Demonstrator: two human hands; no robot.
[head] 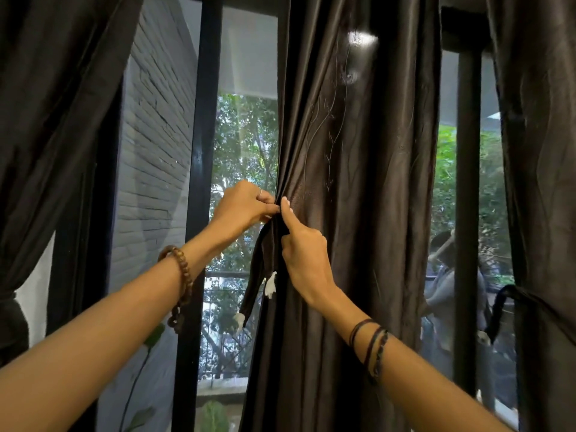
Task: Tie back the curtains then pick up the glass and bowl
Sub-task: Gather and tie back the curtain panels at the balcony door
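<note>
Middle curtain (358,182) hangs between two window openings, dark brown, satiny sheen, deep vertical folds; a few pulled threads show on its face. Both hands work at its left edge, about mid-height. Left hand (243,207) has fingers curled, pinching the gathered edge and the top of the tie-back (260,275). Right hand (304,254) is closed around the bunched fabric just below, index finger extended upward and pressing against the cloth. The tie-back is a narrow strip of the same dark cloth, two tails hanging down, each ending in a small white tassel. Judgement: fabric looks light, soft and slippery, so folds will likely slide out of a loose grip; best taken by bunching the full width tightly at mid-height, then cinching the strip hard. The knot does not look finished. Right curtain (536,213) is already gathered by a dark loop (498,310); left curtain (46,151) is also drawn aside. Black window frame (199,182), grey brick wall (149,151) and green trees outside. Glass and bowl are not in view.
</note>
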